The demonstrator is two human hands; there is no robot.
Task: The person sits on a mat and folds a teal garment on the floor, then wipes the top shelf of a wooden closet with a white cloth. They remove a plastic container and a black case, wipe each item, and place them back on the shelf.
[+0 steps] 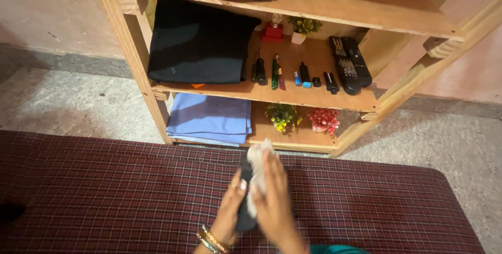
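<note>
Dark remote [244, 201], long axis running up the frame, sits low at center between both hands over the checked bed [104, 191]. Left hand [230, 209] grips its side, fingers curled; right hand [272, 196] presses a pale cloth [255, 170] on it, fingers together. Farther up, the wooden shelf [293, 97] carries more remotes [349, 66] and folded clothes [201, 42].

A home, likely a bedroom — a bed with a checked maroon cover [104, 191] stands before a wooden shelf [314, 97] stacked with folded clothes [198, 42], remotes [349, 63], small bottles [274, 71] and toy flowers [282, 115] — with a speckled stone floor [63, 102] and a plain pink wall [52, 3].
</note>
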